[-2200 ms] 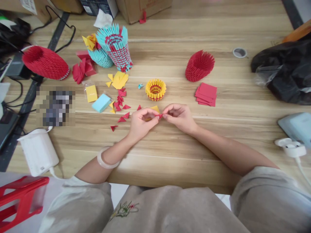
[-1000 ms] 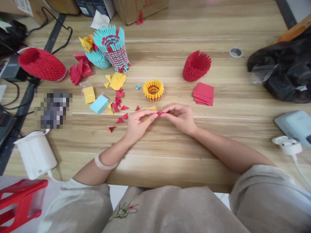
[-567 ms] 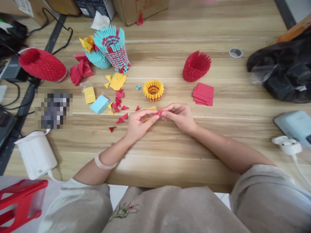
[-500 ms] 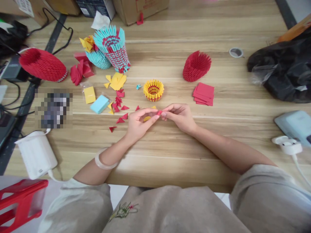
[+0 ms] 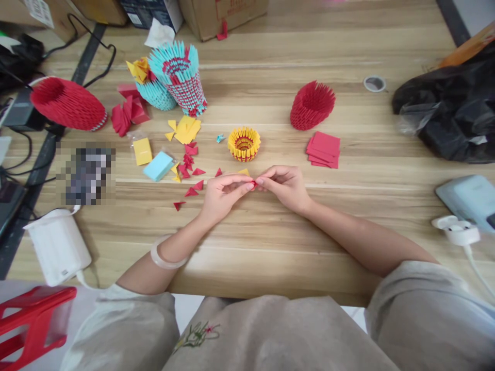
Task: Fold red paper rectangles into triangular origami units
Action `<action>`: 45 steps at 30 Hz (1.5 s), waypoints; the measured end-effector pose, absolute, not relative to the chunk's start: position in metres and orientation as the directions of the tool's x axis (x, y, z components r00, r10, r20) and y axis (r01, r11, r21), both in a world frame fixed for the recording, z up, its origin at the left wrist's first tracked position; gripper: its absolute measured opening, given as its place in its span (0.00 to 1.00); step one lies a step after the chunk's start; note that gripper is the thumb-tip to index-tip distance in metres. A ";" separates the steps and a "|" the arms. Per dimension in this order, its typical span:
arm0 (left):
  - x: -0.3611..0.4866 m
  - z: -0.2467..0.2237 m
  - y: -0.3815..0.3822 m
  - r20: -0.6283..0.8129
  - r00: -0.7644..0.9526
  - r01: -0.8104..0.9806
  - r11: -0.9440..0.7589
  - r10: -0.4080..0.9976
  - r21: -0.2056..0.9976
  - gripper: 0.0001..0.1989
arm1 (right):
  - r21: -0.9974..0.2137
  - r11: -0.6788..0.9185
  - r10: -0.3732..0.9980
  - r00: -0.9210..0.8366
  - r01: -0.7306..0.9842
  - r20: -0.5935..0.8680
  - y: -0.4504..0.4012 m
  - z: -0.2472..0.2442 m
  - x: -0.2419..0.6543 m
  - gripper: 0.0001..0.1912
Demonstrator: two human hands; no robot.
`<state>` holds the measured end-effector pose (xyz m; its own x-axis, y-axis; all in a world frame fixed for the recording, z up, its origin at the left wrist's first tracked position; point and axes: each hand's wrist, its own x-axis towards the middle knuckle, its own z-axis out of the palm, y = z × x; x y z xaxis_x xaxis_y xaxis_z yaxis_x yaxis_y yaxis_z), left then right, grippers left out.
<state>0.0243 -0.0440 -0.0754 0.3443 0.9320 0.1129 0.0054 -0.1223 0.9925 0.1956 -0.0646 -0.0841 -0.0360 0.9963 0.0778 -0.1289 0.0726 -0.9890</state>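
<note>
Between the fingertips of both hands is a small folded red paper piece (image 5: 253, 184), mostly covered by the fingers. My left hand (image 5: 226, 195) pinches it from the left and my right hand (image 5: 285, 186) from the right. Just beyond them stands a small yellow-and-red ring of folded paper (image 5: 244, 144). Several red paper triangles (image 5: 191, 191) lie scattered left of my left hand. A yellow paper piece (image 5: 244, 172) shows partly behind its fingers. To the right, a stack of red paper sheets (image 5: 324, 150) lies in front of a red folded-paper vase (image 5: 313, 105).
A blue-and-red paper vase (image 5: 184, 82) and a long red one (image 5: 69, 103) stand at the left. Yellow sheets (image 5: 187, 129) and a light-blue pad (image 5: 158, 166) lie nearer. A black plastic bag (image 5: 460, 113) and a charger (image 5: 469, 201) occupy the right; a white power bank (image 5: 60, 247) sits left.
The fingers have shifted slightly around the red paper piece, which now looks smaller and darker between them. The left fingers now cover a yellow piece that showed beneath them. Everything else stays put.
</note>
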 end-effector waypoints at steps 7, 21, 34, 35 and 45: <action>0.027 -0.071 -0.046 0.112 0.294 0.001 -0.117 0.949 0.993 0.07 | -0.982 0.157 0.988 0.021 -0.107 0.156 -0.068 -0.083 0.191 0.08; 0.032 -0.071 -0.051 0.062 0.224 -0.078 -0.045 0.973 0.996 0.05 | -0.943 0.327 0.943 0.039 0.064 0.330 -0.073 -0.086 0.188 0.06; 0.031 -0.070 -0.048 0.020 0.261 -0.068 -0.002 0.965 0.998 0.07 | -0.983 0.144 0.989 0.055 -0.117 0.138 -0.071 -0.083 0.186 0.11; 0.031 -0.070 -0.048 0.032 0.273 -0.061 -0.016 0.962 0.998 0.06 | -0.982 0.121 0.992 0.055 -0.145 0.114 -0.070 -0.083 0.187 0.12; 0.028 -0.076 -0.048 0.188 0.264 0.021 -0.200 0.946 0.980 0.03 | -0.968 0.098 0.995 0.015 -0.232 0.098 -0.068 -0.084 0.186 0.11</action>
